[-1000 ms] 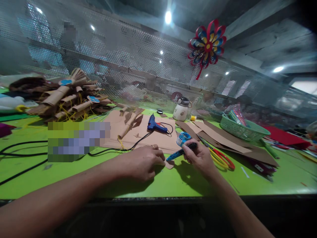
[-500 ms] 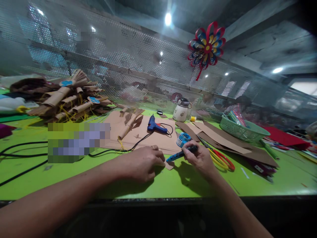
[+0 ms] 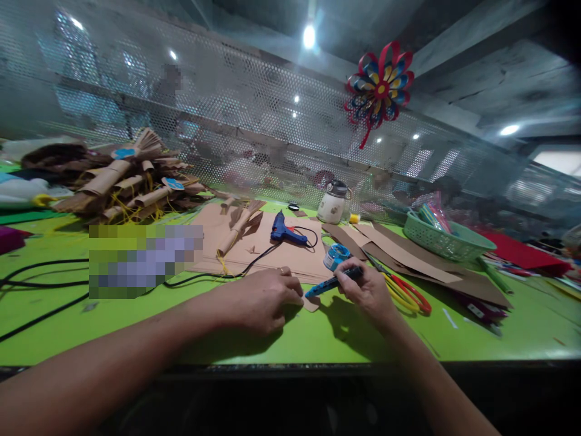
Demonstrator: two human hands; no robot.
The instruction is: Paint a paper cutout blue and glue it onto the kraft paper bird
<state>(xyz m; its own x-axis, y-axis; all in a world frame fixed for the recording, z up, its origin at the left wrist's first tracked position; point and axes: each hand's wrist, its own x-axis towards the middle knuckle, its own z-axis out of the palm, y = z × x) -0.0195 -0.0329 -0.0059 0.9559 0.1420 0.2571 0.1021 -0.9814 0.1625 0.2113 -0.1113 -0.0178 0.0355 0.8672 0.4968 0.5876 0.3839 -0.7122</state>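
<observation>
My right hand [image 3: 365, 287] is closed round a blue marker pen [image 3: 324, 285], its tip low and to the left at a small piece of brown paper [image 3: 311, 304]. With bent fingers, my left hand [image 3: 267, 300] holds the left edge of that paper down on the green table; its fingertips are partly hidden. Just beyond the right hand sits a blue roll of tape [image 3: 336, 257]. Scissors with red and yellow handles [image 3: 406, 293] lie to its right. A blue glue gun [image 3: 288, 231] rests on sheets of brown paper [image 3: 272, 259] behind my hands.
Rolled brown paper bundles [image 3: 136, 181] tied with yellow string are heaped at the left. A black cable [image 3: 200, 281] crosses the table. At the right are brown paper strips [image 3: 408, 251] and a green basket [image 3: 447, 242]. A white bottle [image 3: 332, 203] stands by the perforated metal screen [image 3: 272, 79].
The view has shifted very slightly. Both hands, the marker pen and the small paper piece stay in nearly the same place.
</observation>
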